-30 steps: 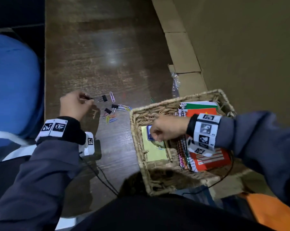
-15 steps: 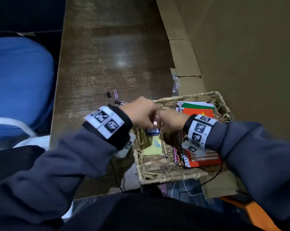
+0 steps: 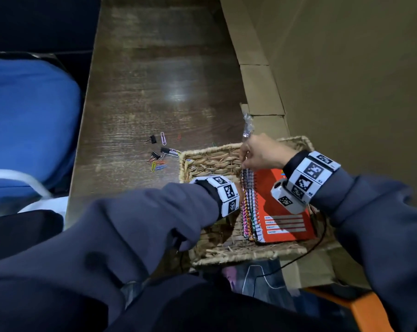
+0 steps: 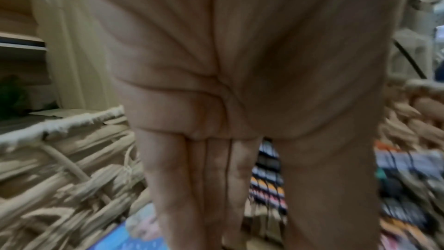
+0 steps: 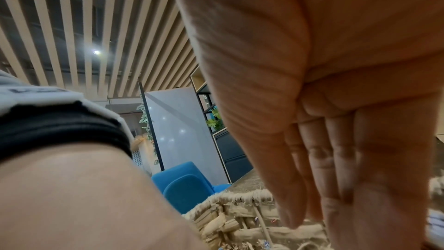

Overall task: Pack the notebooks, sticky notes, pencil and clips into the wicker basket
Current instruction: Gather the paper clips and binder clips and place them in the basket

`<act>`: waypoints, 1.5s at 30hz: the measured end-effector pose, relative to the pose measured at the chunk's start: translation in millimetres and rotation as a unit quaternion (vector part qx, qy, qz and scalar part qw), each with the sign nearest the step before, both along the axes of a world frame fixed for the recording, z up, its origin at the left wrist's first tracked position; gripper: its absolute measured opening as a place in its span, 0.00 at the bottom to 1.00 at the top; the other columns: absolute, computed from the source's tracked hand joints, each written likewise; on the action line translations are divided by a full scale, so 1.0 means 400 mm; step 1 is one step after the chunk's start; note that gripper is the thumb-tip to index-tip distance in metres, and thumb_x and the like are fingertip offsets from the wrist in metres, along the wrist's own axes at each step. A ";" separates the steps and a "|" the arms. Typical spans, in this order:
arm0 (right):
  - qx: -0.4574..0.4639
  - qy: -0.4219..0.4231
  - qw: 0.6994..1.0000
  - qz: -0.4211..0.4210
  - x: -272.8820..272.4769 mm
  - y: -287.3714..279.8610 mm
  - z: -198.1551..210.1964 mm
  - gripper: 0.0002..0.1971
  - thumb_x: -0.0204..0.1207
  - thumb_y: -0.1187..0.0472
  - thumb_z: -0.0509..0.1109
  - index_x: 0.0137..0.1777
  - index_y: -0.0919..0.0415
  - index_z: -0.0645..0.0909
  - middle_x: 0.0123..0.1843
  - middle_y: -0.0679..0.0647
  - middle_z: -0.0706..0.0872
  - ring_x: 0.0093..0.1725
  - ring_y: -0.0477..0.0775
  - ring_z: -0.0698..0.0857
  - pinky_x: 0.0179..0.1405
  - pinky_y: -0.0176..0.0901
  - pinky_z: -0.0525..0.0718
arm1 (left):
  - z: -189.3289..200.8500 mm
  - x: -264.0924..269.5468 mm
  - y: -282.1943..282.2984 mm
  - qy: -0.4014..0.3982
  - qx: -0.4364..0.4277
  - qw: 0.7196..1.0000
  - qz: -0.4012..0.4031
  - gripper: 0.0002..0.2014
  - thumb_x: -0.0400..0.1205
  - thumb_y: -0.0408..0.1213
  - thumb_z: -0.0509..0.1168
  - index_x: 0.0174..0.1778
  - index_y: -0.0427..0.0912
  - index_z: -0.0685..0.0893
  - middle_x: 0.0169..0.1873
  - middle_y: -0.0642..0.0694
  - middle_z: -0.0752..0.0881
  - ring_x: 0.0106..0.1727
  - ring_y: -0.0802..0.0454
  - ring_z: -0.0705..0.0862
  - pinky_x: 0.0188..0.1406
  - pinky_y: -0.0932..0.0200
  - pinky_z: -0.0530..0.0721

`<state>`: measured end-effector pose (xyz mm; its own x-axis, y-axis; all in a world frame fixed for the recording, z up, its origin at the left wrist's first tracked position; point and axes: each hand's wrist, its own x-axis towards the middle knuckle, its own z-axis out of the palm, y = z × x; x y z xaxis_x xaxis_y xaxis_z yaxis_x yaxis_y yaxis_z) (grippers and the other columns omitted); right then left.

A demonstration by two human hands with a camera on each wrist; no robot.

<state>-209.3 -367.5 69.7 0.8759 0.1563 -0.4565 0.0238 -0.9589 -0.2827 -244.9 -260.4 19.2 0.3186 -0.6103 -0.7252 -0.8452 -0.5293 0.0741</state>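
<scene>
**Both hands at the basket, clips left on the table**

Far left in the head view stands a blue chair [image 3: 27,125] beside the dark wooden table [image 3: 154,68]. On the table, just left of the basket, lies a small scatter of clips [image 3: 160,153]: a few black binder clips and several coloured paper clips, all outside the basket and untouched.

The wicker basket [image 3: 212,159] sits at the near right end of the table. The left hand [image 4: 240,140] reaches down into its left half; from the head view it is hidden under the sleeve and wristband [image 3: 224,190]. The left wrist view shows its fingers [image 4: 192,187] straight and pressed together, pointing down at the basket floor, with nothing clearly between them, so the hand reads as released. A blue-printed pad [image 4: 134,239] lies blurred below the fingertips; whether they touch it I cannot tell.

In the basket's right half lies a stack of spiral notebooks [image 3: 284,207], an orange one on top. The right hand [image 3: 262,152] is at the far end of their spiral binding, fingers bent down onto the top of the coils, apparently pinching them; the right wrist view shows the fingers only loosely extended, so the grip is not certain
</scene>
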 end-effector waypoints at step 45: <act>-0.045 -0.030 0.967 0.249 0.487 0.336 -0.068 0.03 0.66 0.65 0.75 0.39 0.59 0.86 0.43 0.58 0.90 0.44 0.59 0.86 0.39 0.39 0.76 | -0.204 0.482 0.503 -0.126 -0.227 0.827 0.499 0.19 0.70 0.38 0.77 0.54 0.36 0.84 0.56 0.34 0.83 0.57 0.37 0.82 0.56 0.51 0.80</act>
<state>-14.6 -233.2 42.5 0.7278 0.5279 -0.4378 0.5029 -0.8448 -0.1826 -52.0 -59.3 -62.3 0.9338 -0.1439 -0.3276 -0.0238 -0.9385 0.3444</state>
